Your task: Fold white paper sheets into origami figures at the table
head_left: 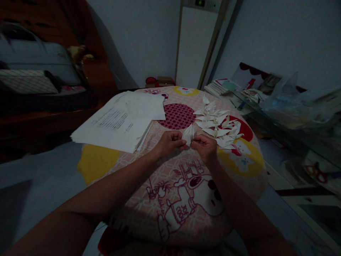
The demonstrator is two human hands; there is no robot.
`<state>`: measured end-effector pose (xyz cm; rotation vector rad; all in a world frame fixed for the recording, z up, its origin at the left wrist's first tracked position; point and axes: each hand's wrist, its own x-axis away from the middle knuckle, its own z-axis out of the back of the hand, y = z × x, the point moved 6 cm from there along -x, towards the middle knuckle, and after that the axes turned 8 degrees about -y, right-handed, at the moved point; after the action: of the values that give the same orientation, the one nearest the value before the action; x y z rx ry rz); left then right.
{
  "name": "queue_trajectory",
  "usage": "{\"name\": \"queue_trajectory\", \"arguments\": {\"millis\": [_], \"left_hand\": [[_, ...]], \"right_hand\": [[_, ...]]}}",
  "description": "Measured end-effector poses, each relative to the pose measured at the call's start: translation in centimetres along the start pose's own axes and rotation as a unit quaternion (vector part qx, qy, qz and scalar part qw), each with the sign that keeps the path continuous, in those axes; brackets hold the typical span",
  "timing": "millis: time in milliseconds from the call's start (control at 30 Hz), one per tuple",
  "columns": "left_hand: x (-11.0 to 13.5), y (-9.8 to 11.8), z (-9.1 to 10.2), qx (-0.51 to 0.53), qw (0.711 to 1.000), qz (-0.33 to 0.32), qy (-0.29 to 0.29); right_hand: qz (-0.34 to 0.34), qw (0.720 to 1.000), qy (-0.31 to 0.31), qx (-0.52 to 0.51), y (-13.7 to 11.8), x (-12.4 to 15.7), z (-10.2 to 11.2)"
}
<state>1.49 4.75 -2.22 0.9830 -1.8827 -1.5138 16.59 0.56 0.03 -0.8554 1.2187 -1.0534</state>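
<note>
Between my two hands is a small piece of folded white paper (188,134), held just above the round cloth-covered table (144,174). My left hand (170,143) pinches its left side between thumb and fingers. On the other side, my right hand (204,145) grips its lower right edge. Right beyond my right hand lies a cluster of folded white paper cranes (217,122). To the left of my hands rests a thick stack of printed paper sheets (119,121).
A glass-topped side table (282,124) along the right carries a clear plastic bag (293,97), papers and small items; red-handled scissors (315,173) sit lower down. At left, a wooden bench (99,76) holds a pale bag (39,55). A white upright appliance (197,46) stands behind.
</note>
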Motion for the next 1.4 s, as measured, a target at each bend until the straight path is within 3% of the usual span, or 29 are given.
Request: {"name": "queue_trajectory", "arguments": {"millis": [300, 500, 867, 1067, 1400], "left_hand": [[0.2, 0.3, 0.2, 0.011, 1.0, -0.001, 0.02], [0.2, 0.4, 0.4, 0.019, 0.998, -0.011, 0.056], [0.3, 1.0, -0.1, -0.075, 0.995, -0.037, 0.052], [0.8, 1.2, -0.8, -0.162, 0.985, -0.037, 0.046], [0.6, 0.6, -0.8, -0.11, 0.993, -0.022, 0.023]], "right_hand": [[0.02, 0.997, 0.075, 0.002, 0.1, 0.4, 0.8], [0.076, 0.993, 0.052, 0.069, -1.5, 0.5, 0.6], [-0.01, 0.996, 0.003, 0.086, 0.2, 0.2, -0.3], [-0.031, 0.995, 0.037, 0.088, 0.9, 0.4, -0.2], [-0.058, 0.997, 0.035, 0.03, 0.9, 0.5, -0.6]]}}
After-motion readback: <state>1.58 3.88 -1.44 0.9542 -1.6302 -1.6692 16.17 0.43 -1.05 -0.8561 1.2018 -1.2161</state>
